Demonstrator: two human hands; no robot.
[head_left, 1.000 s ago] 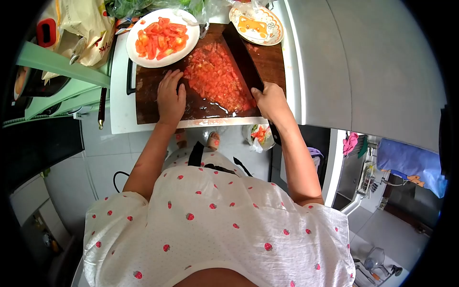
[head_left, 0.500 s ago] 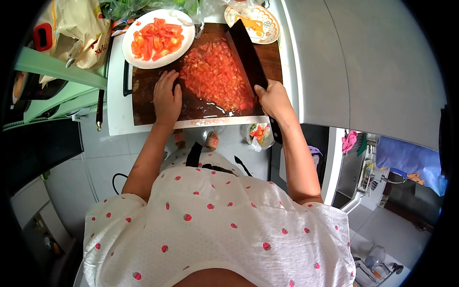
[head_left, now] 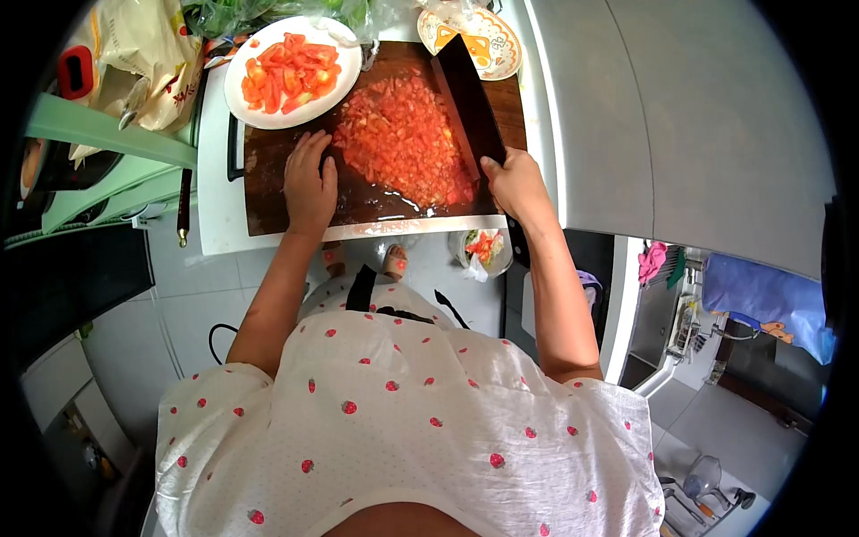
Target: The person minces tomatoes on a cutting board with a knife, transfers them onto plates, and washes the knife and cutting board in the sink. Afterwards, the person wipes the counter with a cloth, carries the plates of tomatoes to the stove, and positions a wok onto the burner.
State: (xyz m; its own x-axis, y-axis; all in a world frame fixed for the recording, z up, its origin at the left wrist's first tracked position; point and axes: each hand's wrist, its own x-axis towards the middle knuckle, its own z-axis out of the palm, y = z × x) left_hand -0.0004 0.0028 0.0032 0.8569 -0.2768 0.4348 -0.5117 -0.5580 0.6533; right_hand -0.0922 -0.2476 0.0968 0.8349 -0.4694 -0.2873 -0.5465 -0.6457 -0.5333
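Note:
Finely chopped tomato (head_left: 403, 139) lies in a wet heap on the dark wooden cutting board (head_left: 268, 201). My right hand (head_left: 519, 186) is wrapped round the handle of a wide black cleaver (head_left: 472, 103), whose blade stands along the right side of the heap. To the left of the heap, my left hand (head_left: 310, 183) rests on the board, fingers a little apart and holding nothing. Above it, a white plate (head_left: 234, 85) overlaps the board's corner and bears larger tomato pieces (head_left: 291, 73). The patterned plate (head_left: 501, 45) sits at the board's upper right.
Bagged greens (head_left: 242, 13) lie behind the white plate. A cream bag (head_left: 152, 54) and a green rack (head_left: 107, 130) stand at the left. Below the counter edge, a container of scraps (head_left: 483, 251) is visible. A grey panel (head_left: 591, 116) borders the counter at the right.
The cleaver and my right hand have shifted slightly right relative to the board, away from the chopped tomato. My left hand stays on the board. The whole view has drifted a little.

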